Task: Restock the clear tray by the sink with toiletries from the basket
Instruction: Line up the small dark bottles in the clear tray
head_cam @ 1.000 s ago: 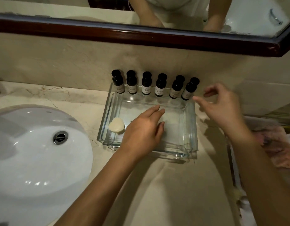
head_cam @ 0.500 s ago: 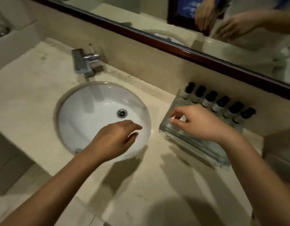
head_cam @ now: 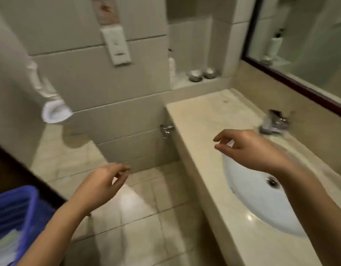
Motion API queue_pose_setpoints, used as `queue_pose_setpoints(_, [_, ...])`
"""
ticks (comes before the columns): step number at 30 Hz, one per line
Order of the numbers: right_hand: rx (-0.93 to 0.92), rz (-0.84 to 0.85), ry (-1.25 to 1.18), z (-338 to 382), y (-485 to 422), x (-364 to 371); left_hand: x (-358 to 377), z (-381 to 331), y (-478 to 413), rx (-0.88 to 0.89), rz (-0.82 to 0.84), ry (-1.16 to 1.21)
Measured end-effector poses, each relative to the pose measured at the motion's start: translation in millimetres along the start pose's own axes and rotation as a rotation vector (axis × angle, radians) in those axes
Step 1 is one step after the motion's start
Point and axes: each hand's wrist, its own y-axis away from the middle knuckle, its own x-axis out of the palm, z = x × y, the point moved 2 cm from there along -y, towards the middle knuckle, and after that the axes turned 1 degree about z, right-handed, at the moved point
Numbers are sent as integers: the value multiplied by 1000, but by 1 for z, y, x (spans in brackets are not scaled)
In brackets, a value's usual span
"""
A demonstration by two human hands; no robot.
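The blue basket [head_cam: 22, 206] shows at the lower left edge, with pale packets inside it. My left hand [head_cam: 100, 185] hovers over the tiled floor to the right of the basket, fingers loosely curled and holding nothing. My right hand [head_cam: 248, 148] hangs over the left rim of the white sink [head_cam: 261, 204], fingers relaxed and empty. The clear tray and its bottles are out of view to the right.
A beige counter [head_cam: 204, 116] holds the sink and a chrome tap [head_cam: 273, 122]. A white towel [head_cam: 52, 104] hangs at the left. A wall niche [head_cam: 196, 75] holds two small dishes and a bottle. A mirror [head_cam: 304, 35] fills the upper right.
My view has swung left, away from the tray. My left hand left the tray and moved out over the floor; my right hand moved from the tray to above the sink.
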Motion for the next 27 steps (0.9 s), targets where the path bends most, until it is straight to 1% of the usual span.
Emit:
queue_pose_setpoints(5, [-294, 37, -70, 174, -65, 47, -92, 144, 123, -345, -123, -83])
queue_pose_setpoints(7, [-415, 84, -90, 250, -87, 72, -127, 192, 190, -536, -201, -77])
queue_pose_setpoints(9, [-471, 128, -99, 295, -97, 89, -140, 219, 232, -638, -228, -65])
queue_pose_setpoints(13, [-649, 250, -92, 395, -118, 145, -153, 263, 312, -825, -243, -62])
queue_pose_setpoints(15, [-705, 314, -88, 428, -127, 169, -147, 273, 332, -921, -215, -47])
queue_pose_setpoints(18, [-767, 432, -96, 462, -147, 212, -129, 289, 348, -1001, -198, 42])
queue_pose_setpoints(21, [-818, 551, -82, 484, -168, 257, -103, 310, 355, -1083, -113, 126])
queue_pose_setpoints(24, [-861, 701, -9, 505, -190, 313, -76, 333, 355, -1167, -25, 226])
queue_pose_setpoints(27, [-900, 853, 102, 523, -205, 373, -46, 353, 344, -1263, 1, 323])
